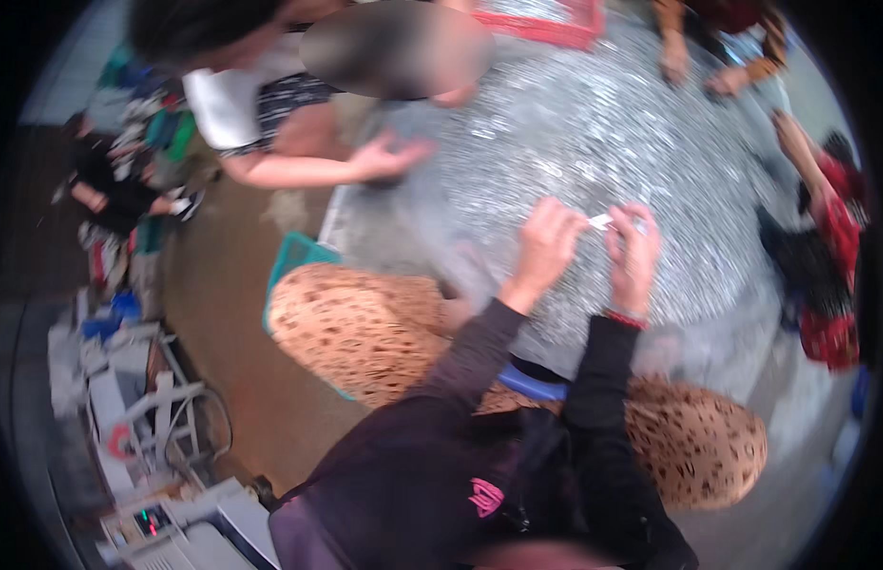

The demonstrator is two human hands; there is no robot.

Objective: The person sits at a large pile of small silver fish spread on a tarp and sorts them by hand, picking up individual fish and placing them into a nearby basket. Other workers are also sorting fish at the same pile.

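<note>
My left hand (549, 239) and my right hand (633, 249) are raised over a wide heap of small shiny silver pieces (527, 133). Between their fingertips is a small, slim whitish piece (600, 221), pinched from both sides. Its exact kind is too small and blurred to make out. A red band circles my right wrist, and dark sleeves cover both forearms. Under the heap lies clear plastic sheeting (684, 353), which reaches toward my lap.
A red basket (556, 33) stands at the far side. To the left, a person in a white shirt (213, 106) reaches toward the heap; others' hands (674, 59) work at far right. A teal crate (304, 249) is beside my patterned trouser leg. Grey machines (142, 399) stand at left.
</note>
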